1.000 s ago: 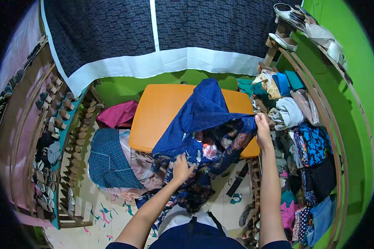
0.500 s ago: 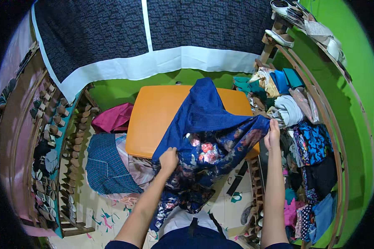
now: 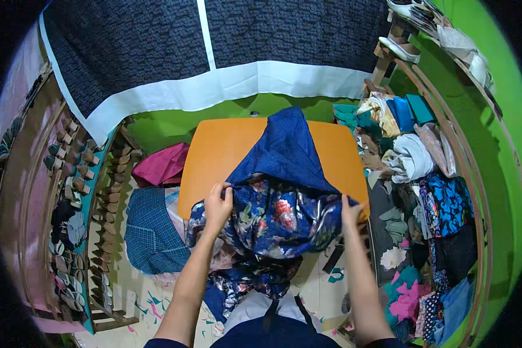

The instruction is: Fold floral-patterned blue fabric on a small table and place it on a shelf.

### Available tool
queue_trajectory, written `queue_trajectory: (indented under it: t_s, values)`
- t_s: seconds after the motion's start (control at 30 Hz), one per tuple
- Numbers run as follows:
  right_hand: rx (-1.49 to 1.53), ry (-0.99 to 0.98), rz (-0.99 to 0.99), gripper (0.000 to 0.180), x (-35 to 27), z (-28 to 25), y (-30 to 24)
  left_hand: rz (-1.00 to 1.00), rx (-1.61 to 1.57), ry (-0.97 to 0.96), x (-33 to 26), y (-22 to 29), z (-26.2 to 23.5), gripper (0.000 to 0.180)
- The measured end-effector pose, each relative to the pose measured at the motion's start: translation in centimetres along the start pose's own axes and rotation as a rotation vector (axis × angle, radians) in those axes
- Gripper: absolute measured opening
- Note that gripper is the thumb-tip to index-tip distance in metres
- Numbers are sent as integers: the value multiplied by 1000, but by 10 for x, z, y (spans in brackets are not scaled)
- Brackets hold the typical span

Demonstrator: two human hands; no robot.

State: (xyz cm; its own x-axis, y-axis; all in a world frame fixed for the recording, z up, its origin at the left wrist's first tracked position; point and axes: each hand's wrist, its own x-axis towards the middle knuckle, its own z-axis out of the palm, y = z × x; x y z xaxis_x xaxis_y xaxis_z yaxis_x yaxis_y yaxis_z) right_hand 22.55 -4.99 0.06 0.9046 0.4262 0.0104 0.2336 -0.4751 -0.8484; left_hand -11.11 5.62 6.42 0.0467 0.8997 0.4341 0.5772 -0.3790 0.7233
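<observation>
Head view: the left hand (image 3: 218,206) is closed on the left edge of a blue floral cloth (image 3: 281,217) and the right hand (image 3: 351,216), slightly blurred, pinches its right edge, the cloth being bunched between them at the near side of an orange table (image 3: 214,148). Beyond the hands, a plain blue part (image 3: 287,153) lies across the tabletop. Farthest off, a dark curtain (image 3: 127,52) with a white border hangs before a green wall (image 3: 174,124).
</observation>
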Motion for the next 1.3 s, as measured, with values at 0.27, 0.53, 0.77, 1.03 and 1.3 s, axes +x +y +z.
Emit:
queue_trajectory:
  t_s: [0.27,0.53,0.77,1.03,1.3]
  values:
    - [324,-108,460,87,-162,54,67,-67,-602,-151,11,95,-21,6]
    - [753,-1027,568,28,-76,-27,-18,59,-430,-137,28,56,-5,67]
    - [786,-1187,218,42,-83,-128,-90,-90,-49,-301,-110,14,-5,107]
    - [841,-1099,-35,48,-87,-236,-71,-327,-112,-936,-198,59,-44,28]
    - [-330,-675,-616,57,-25,-272,-48,-455,-328,-427,-157,90,-121,20]
